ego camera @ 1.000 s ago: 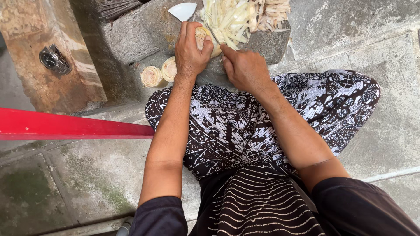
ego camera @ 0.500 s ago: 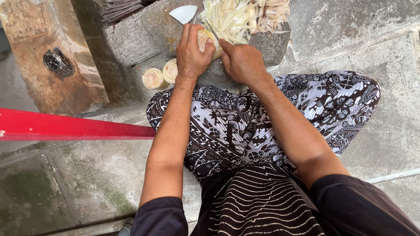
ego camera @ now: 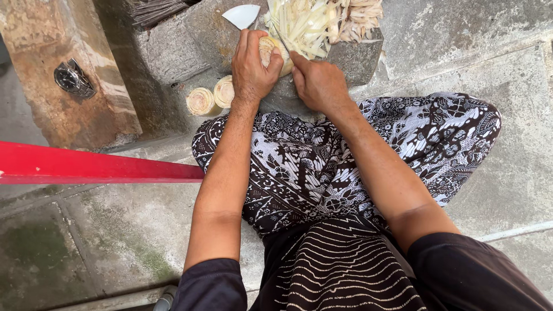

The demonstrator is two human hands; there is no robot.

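My left hand (ego camera: 253,66) grips a pale, layered stem piece (ego camera: 269,49) pressed on a grey stone block (ego camera: 357,57). My right hand (ego camera: 319,83) is closed around a knife handle, mostly hidden; a thin blade (ego camera: 280,37) runs up from it against the stem piece. A heap of pale cut strips (ego camera: 322,20) lies on the block just beyond both hands. Two round stem sections (ego camera: 212,98) lie left of my left wrist.
A white shard-like dish (ego camera: 242,15) sits behind my left hand. A wristwatch (ego camera: 72,79) rests on a brown stone slab at the left. A red bar (ego camera: 86,166) crosses the left side. My patterned cloth-covered lap (ego camera: 345,155) fills the middle, over concrete floor.
Both hands have stayed at the block. My right hand has shifted slightly closer to the stem piece held by the left hand.
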